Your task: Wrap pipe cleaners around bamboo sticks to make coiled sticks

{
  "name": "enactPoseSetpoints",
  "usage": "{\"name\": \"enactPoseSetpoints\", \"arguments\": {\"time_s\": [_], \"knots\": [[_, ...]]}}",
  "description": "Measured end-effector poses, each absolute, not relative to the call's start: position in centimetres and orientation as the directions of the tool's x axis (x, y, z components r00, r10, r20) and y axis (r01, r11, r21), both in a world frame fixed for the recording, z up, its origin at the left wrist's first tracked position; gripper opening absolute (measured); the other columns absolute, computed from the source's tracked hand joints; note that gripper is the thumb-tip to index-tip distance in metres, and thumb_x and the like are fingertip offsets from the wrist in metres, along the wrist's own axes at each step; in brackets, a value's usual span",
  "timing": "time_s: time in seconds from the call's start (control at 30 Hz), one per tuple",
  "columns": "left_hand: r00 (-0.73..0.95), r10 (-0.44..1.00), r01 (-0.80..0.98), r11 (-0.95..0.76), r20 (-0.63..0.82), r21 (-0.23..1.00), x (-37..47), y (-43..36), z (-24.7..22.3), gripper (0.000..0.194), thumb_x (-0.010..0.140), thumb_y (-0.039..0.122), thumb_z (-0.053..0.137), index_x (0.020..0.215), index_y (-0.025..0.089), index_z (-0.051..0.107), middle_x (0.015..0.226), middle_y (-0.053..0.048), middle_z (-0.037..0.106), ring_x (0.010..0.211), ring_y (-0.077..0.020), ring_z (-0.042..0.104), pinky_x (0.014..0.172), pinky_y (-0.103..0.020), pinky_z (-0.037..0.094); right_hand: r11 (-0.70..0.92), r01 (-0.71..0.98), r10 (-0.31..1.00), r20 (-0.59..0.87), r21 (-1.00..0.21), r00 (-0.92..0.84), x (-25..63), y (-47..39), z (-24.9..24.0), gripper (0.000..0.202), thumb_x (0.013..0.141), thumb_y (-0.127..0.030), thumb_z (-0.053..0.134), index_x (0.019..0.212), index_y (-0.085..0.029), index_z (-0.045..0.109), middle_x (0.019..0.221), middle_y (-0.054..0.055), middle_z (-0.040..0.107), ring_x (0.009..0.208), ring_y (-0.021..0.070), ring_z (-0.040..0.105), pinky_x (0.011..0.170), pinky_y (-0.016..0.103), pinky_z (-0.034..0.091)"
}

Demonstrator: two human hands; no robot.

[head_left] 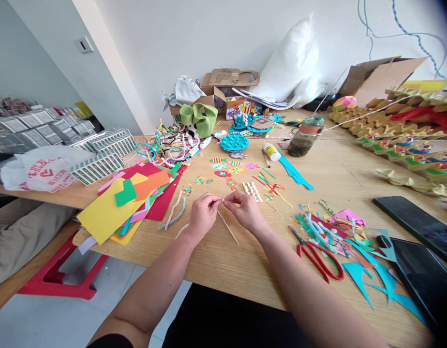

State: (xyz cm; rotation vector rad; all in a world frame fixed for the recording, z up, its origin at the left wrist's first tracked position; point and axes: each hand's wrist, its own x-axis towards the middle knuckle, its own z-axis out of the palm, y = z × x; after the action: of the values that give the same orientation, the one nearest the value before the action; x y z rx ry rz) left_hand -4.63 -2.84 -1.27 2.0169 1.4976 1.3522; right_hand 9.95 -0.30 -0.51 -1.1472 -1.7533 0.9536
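At the clock's centre, our left hand (205,213) and right hand (246,209) pinch a tiny white piece (222,200) between their fingertips, beside a thin stick (229,229). Toward one o'clock, the small white shapes (252,192) look finished, in rows; at twelve, the paper fish (222,173) are cut and decorated. Our held piece seems unfinished; at nine, the pastel strips (172,211) lie unused.

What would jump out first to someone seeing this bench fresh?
Probably the red-handled scissors, lying open at the right beside bright paper scraps. Next, the fanned stack of coloured paper on the left, yellow uppermost. Between them, both hands, left and right, meet fingertip to fingertip over the wooden table, just below the little paper fish.
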Motion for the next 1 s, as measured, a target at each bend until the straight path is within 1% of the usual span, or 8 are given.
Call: {"name": "enactPoseSetpoints", "arguments": {"time_s": [0.17, 0.3, 0.47, 0.57, 0.73, 0.83, 0.93, 1.0], "knots": [[0.020, 0.856, 0.615, -0.418, 0.517, 0.668, -4.36, -3.06, -1.49, 0.014, 0.082, 0.020, 0.050, 0.077, 0.019, 0.063, 0.075, -0.006, 0.062, 0.074, -0.0168, 0.058, 0.068, -0.028, 0.044, 0.288, 0.285, 0.944, 0.221, -0.914, -0.246, 9.83, -0.42, -0.65, 0.012, 0.074, -0.027, 0.057, 0.067, -0.017, 0.061, 0.069, 0.004, 0.062, 0.068, 0.0166, 0.056, 0.067, 0.030, 0.042], [0.005, 0.859, 0.609, -0.409, 0.512, 0.680, -4.18, -3.16, -1.58, 0.015, 0.082, 0.021, 0.049, 0.078, 0.018, 0.063, 0.076, -0.007, 0.062, 0.074, -0.0170, 0.058, 0.069, -0.028, 0.044, 0.288, 0.273, 0.944, 0.225, -0.918, -0.242, 9.83, -0.37, -0.75, 0.012, 0.073, -0.027, 0.058, 0.066, -0.017, 0.060, 0.068, 0.004, 0.062, 0.068, 0.0169, 0.056, 0.067, 0.030, 0.042], [-0.072, 0.894, 0.480, -0.358, 0.443, 0.801, -4.17, -3.05, -1.42, 0.015, 0.080, 0.026, 0.053, 0.078, 0.017, 0.065, 0.074, -0.006, 0.064, 0.071, -0.0167, 0.059, 0.068, -0.028, 0.045, 0.260, 0.249, 0.945, 0.193, -0.933, -0.266, 10.06, -0.18, -0.37, 0.016, 0.073, -0.032, 0.059, 0.069, -0.017, 0.062, 0.070, 0.005, 0.063, 0.069, 0.0179, 0.057, 0.068, 0.032, 0.042], [-0.085, 0.918, 0.444, -0.313, 0.387, 0.840, -4.24, -2.96, -1.29, 0.016, 0.078, 0.029, 0.056, 0.075, 0.016, 0.065, 0.069, -0.006, 0.063, 0.068, -0.0162, 0.058, 0.064, -0.027, 0.045, 0.293, 0.289, 0.939, 0.217, -0.911, -0.266, 10.11, -0.28, -0.06, 0.017, 0.073, -0.031, 0.059, 0.069, -0.016, 0.062, 0.071, 0.007, 0.063, 0.069, 0.0182, 0.057, 0.068, 0.032, 0.042], [-0.071, 0.896, 0.502, -0.348, 0.439, 0.792, -4.07, -3.06, -1.11, 0.014, 0.078, 0.025, 0.055, 0.069, 0.017, 0.063, 0.068, -0.005, 0.061, 0.066, -0.0149, 0.055, 0.062, -0.026, 0.043, 0.342, 0.320, 0.929, 0.267, -0.884, -0.257, 9.93, -0.63, 0.06, 0.011, 0.073, -0.025, 0.058, 0.065, -0.018, 0.062, 0.070, 0.005, 0.063, 0.069, 0.0168, 0.056, 0.068, 0.031, 0.041], [-0.064, 0.881, 0.530, -0.367, 0.468, 0.764, -3.94, -3.09, -1.22, 0.014, 0.078, 0.024, 0.054, 0.069, 0.017, 0.063, 0.068, -0.005, 0.061, 0.065, -0.0147, 0.055, 0.063, -0.026, 0.043, 0.285, 0.300, 0.945, 0.215, -0.910, -0.247, 9.94, -0.51, -0.04, 0.011, 0.071, -0.026, 0.060, 0.065, -0.018, 0.062, 0.069, 0.004, 0.063, 0.068, 0.0167, 0.056, 0.067, 0.031, 0.041], [-0.083, 0.904, 0.458, -0.339, 0.419, 0.822, -4.08, -3.01, -1.35, 0.016, 0.080, 0.028, 0.054, 0.075, 0.017, 0.064, 0.073, -0.006, 0.064, 0.068, -0.0155, 0.058, 0.066, -0.027, 0.046, 0.154, 0.230, 0.957, 0.088, -0.961, -0.275, 10.16, -0.17, -0.08, 0.019, 0.069, -0.035, 0.063, 0.066, -0.017, 0.062, 0.063, 0.003, 0.060, 0.059, 0.0150, 0.052, 0.058, 0.029, 0.038], [-0.089, 0.917, 0.378, -0.331, 0.390, 0.865, -4.31, -2.95, -1.31, 0.018, 0.080, 0.030, 0.054, 0.087, 0.017, 0.065, 0.083, -0.007, 0.066, 0.076, -0.0166, 0.061, 0.071, -0.027, 0.048, 0.059, 0.160, 0.957, 0.010, -0.985, -0.289, 10.37, 0.03, -0.05, 0.024, 0.066, -0.040, 0.064, 0.066, -0.016, 0.062, 0.059, 0.001, 0.058, 0.055, 0.0132, 0.048, 0.054, 0.027, 0.035]]}}
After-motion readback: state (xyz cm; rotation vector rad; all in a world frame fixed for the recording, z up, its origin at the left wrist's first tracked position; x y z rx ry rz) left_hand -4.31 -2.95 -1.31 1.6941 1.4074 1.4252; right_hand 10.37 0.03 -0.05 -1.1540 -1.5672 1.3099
